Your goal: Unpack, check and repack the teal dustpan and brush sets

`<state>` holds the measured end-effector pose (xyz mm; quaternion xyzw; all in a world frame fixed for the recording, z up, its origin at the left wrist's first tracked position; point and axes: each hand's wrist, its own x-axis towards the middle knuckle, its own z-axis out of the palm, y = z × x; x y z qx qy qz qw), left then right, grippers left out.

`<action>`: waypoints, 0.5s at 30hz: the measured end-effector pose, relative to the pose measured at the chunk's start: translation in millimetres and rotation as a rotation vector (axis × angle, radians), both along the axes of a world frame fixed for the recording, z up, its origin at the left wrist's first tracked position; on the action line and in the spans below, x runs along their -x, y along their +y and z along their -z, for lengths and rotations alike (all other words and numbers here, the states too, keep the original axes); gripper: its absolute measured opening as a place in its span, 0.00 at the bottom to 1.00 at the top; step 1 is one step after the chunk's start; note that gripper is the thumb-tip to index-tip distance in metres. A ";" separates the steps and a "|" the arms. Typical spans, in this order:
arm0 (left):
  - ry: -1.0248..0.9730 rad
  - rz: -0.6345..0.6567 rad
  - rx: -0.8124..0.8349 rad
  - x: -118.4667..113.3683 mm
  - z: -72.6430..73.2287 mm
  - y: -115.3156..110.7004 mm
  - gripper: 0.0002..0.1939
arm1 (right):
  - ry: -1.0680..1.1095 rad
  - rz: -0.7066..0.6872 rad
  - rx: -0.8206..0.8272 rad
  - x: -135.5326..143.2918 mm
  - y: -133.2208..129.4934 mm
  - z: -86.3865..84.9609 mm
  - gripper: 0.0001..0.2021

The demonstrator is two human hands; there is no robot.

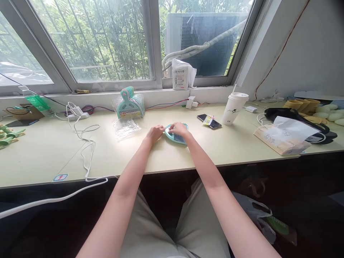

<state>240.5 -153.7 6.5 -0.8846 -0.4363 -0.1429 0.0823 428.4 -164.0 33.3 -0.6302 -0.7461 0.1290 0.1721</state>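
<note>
**Both hands on the little teal slotted thing, mid-desk**

So here's where I'm at. The teal slotted piece [176, 135] is lying flat on the desk [40, 157], roughly in the middle between the left and right ends and about halfway between the front edge and the back edge under the window. My right hand [178, 128] is draped over its top with the fingers curled down on it. My left hand [155, 132] is at its left rim, fingertips pinching or pushing against the edge; can't honestly tell which from this angle, the fingers are bunched too tight.

My read: I'm at the fiddly stage, handling one piece taken out of the bagged stack of the same teal pieces [130, 103] standing near the back edge. An empty clear wrapper [126, 128] lies just left of my left hand. Next move probably wants a firmer two-sided grip before lifting or turning it.

Room-wise: open surface in front of the piece toward the front edge. To the right, the phone [209, 121] and the lidded cup [235, 108] sit near enough to knock. The white cable [86, 150] trails off the front edge on the left, well apart.
</note>
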 end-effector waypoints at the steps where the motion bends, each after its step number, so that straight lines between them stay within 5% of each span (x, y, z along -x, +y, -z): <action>1: 0.009 -0.004 0.009 -0.1 0.4 0.3 0.17 | -0.003 -0.001 0.006 0.0 -0.2 0.1 0.10; 5: -0.082 -0.027 0.041 -0.2 0.9 -2.4 0.18 | 0.012 0.001 -0.003 2.6 -2.6 0.1 0.10; 10: -0.689 -0.199 -0.097 -17.0 -5.7 -8.3 0.30 | 0.168 0.172 -0.147 13.1 -4.5 1.3 0.13; 12: -0.988 -0.242 0.075 -28.4 -8.2 -8.4 0.31 | 0.214 0.256 -0.264 19.2 -3.1 3.2 0.14; 15: -1.232 -0.117 0.585 -38.7 -8.5 -5.7 0.24 | 0.242 0.186 -0.348 24.7 2.2 5.9 0.15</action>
